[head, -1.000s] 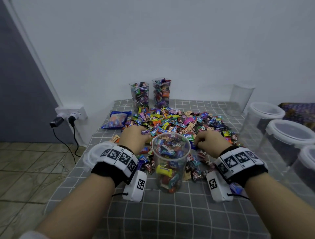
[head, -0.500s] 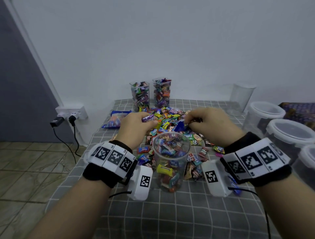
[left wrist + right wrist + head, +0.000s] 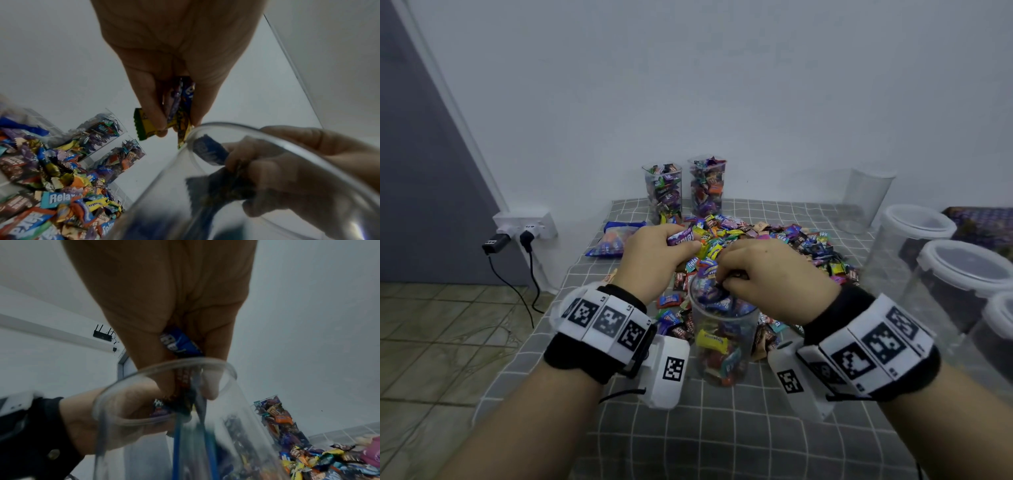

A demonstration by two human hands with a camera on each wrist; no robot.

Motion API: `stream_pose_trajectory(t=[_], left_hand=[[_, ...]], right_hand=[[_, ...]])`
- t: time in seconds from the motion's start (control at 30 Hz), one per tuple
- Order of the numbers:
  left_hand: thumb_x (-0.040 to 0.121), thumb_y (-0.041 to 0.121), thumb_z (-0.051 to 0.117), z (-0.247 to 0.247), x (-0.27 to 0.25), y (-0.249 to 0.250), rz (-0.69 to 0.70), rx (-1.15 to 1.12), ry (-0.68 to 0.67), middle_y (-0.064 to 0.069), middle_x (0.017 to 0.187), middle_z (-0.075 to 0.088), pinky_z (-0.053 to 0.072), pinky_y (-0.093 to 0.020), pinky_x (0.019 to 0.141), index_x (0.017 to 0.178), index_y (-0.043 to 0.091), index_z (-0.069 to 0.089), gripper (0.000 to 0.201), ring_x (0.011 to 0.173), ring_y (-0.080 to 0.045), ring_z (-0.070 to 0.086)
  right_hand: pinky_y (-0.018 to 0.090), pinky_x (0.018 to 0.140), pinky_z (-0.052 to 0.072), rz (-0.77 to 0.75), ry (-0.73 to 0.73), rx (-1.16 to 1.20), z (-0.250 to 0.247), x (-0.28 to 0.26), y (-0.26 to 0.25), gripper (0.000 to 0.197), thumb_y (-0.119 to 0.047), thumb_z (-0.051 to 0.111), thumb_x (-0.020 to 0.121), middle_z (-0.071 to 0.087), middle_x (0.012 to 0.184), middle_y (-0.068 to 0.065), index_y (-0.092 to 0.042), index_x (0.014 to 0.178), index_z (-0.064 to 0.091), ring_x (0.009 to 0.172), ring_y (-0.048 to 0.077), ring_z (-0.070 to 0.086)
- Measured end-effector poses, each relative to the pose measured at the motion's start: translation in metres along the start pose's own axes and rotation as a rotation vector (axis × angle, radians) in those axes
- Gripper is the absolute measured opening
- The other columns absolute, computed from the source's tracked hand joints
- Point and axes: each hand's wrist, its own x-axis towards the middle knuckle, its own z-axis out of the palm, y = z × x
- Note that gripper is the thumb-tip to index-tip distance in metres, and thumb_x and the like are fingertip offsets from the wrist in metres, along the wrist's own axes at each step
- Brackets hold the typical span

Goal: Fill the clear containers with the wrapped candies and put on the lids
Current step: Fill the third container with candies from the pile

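1. Both hands have risen from the candy pile (image 3: 753,240) to the cup (image 3: 722,329) mouth.
2. Right hand (image 3: 767,277), fingers curled around candies, dips inside the cup rim.
3. Left hand (image 3: 654,260) grips candies just left of the cup.

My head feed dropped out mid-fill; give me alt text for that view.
Both hands hold wrapped candies over a clear round plastic container, part full: the right hand at its mouth, the left hand just behind. Beyond lie a loose candy pile and two filled clear containers.
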Motion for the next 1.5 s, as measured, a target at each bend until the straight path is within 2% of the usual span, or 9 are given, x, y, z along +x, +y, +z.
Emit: stream_pose_trajectory(t=[0.3,0.43,0.53,0.63,0.83,1.0,1.2,1.37,1.5], left_hand=[[0.083,0.016,0.069,0.001,-0.005,0.007,0.024,-0.036,0.004,-0.008,0.075,0.07,0.054,-0.053,0.078,0.075,0.031,0.068,0.017,0.074,-0.024,0.064],[0.084,0.014,0.068,-0.001,-0.008,0.012,0.033,-0.076,-0.001,-0.001,0.072,0.069,0.056,-0.05,0.079,0.076,0.03,0.069,0.018,0.07,-0.018,0.063],[0.084,0.014,0.069,-0.002,-0.01,0.019,0.058,-0.099,-0.001,0.004,0.065,0.067,0.057,-0.046,0.076,0.075,0.033,0.069,0.02,0.064,-0.015,0.061],[0.083,0.016,0.07,0.001,-0.012,0.025,0.085,-0.1,-0.031,0.002,0.068,0.068,0.057,-0.044,0.074,0.076,0.033,0.071,0.018,0.063,-0.013,0.061],[0.083,0.018,0.07,0.01,-0.02,0.033,0.142,-0.053,-0.138,-0.001,0.074,0.071,0.058,-0.042,0.074,0.078,0.032,0.071,0.015,0.071,-0.019,0.067],[0.082,0.018,0.071,0.014,-0.023,0.029,0.123,-0.02,-0.224,-0.001,0.074,0.071,0.056,-0.038,0.075,0.082,0.029,0.072,0.011,0.07,-0.016,0.066],[0.081,0.019,0.072,0.019,-0.027,0.025,0.141,0.076,-0.277,0.001,0.078,0.071,0.054,-0.038,0.071,0.082,0.027,0.071,0.008,0.074,-0.013,0.066],[0.08,0.02,0.073,0.019,-0.027,0.027,0.169,0.107,-0.298,0.011,0.075,0.069,0.052,-0.027,0.076,0.075,0.041,0.065,0.023,0.075,-0.002,0.064],[0.079,0.016,0.073,0.021,-0.029,0.027,0.15,0.041,-0.342,0.009,0.091,0.074,0.053,-0.027,0.086,0.1,0.032,0.072,0.025,0.086,-0.001,0.068]], right_hand=[[0.034,0.082,0.044,0.046,0.099,0.039,0.014,-0.003,0.004,0.016,-0.027,0.057,0.087,0.062,0.102,-0.001,-0.016,0.091,0.068,0.094,0.017,0.056],[0.022,0.082,0.038,0.115,0.341,0.227,0.02,-0.017,0.007,0.042,-0.05,0.052,0.079,0.061,0.108,-0.007,-0.018,0.104,0.066,0.1,0.008,0.053],[0.024,0.101,0.035,0.27,0.15,0.491,0.031,-0.029,0.014,0.087,-0.06,0.069,0.065,0.044,0.134,-0.012,-0.023,0.138,0.04,0.122,0.002,0.041],[0.029,0.107,0.038,0.322,0.042,0.76,0.044,-0.035,0.023,0.116,-0.062,0.078,0.053,0.04,0.139,-0.014,-0.024,0.147,0.022,0.125,0.003,0.043],[0.02,0.099,0.04,0.318,0.036,0.876,0.054,-0.037,0.028,0.097,-0.054,0.085,0.052,0.049,0.131,-0.013,-0.038,0.131,0.03,0.117,-0.006,0.048],[0.021,0.099,0.042,0.273,0.073,0.91,0.054,-0.036,0.029,0.094,-0.052,0.079,0.051,0.055,0.127,-0.013,-0.029,0.134,0.04,0.117,-0.003,0.052],[0.025,0.098,0.045,0.296,0.068,0.903,0.053,-0.035,0.029,0.078,-0.047,0.085,0.052,0.053,0.126,-0.018,-0.052,0.115,0.038,0.116,-0.003,0.052],[0.035,0.103,0.044,0.29,0.073,0.914,0.053,-0.034,0.029,0.098,-0.05,0.081,0.05,0.056,0.127,-0.008,-0.021,0.134,0.04,0.118,0.002,0.053],[0.041,0.102,0.044,0.271,0.077,0.935,0.053,-0.034,0.028,0.093,-0.047,0.083,0.054,0.057,0.128,-0.009,-0.025,0.134,0.041,0.12,0.008,0.054]])
